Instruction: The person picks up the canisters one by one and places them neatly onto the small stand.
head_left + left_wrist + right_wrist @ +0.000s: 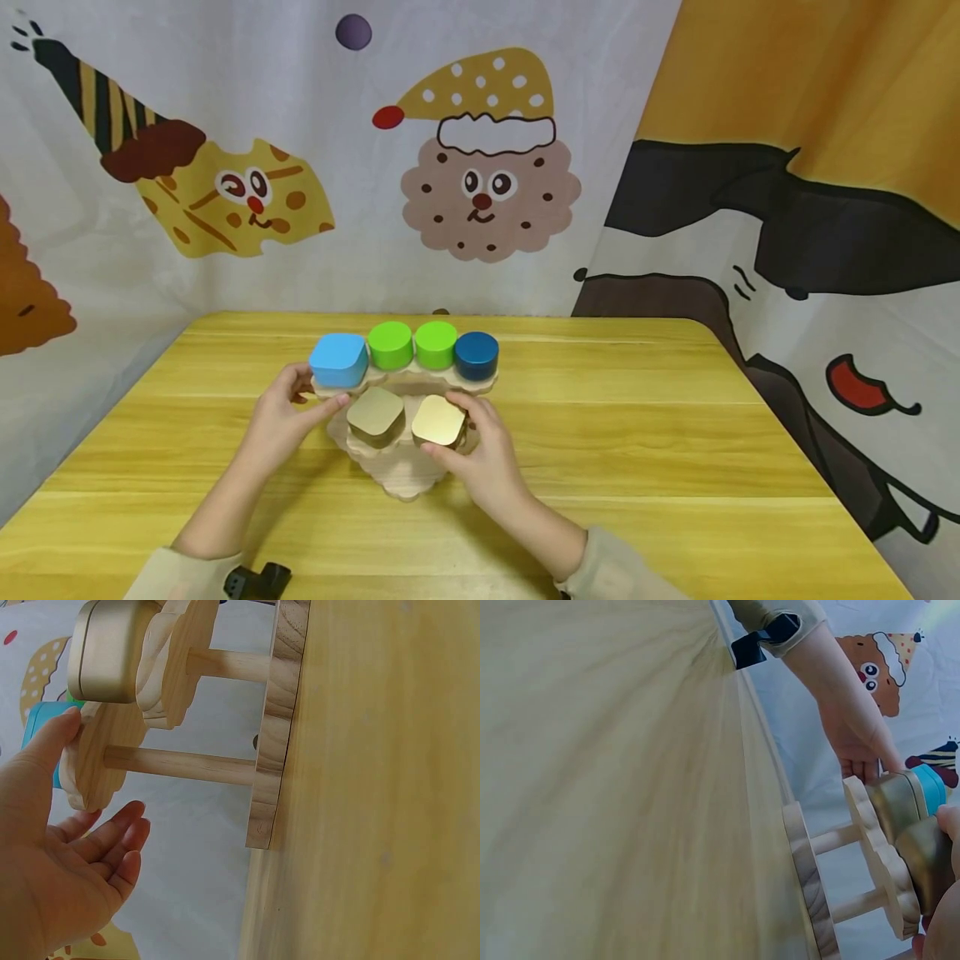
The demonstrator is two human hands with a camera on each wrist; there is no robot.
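Observation:
A wooden two-tier stand (405,483) stands mid-table. Its upper shelf carries a light blue rounded block (339,360), two green cylinders (390,344) and a dark blue cylinder (477,354). Two gold rounded blocks sit on the lower shelf. My right hand (459,433) grips the right gold block (438,419), thumb in front and fingers behind. My left hand (318,398) is at the upper shelf's left end. Its thumb (56,735) touches the shelf edge (97,757), and its fingers hang relaxed below, apart from the wood. The left gold block (376,413) is untouched.
The yellow wooden table (637,433) has rounded corners and bare room on both sides of the stand. Cartoon-printed cloth (480,183) hangs close behind and to the right. A black wrist strap (255,581) sits on my left forearm.

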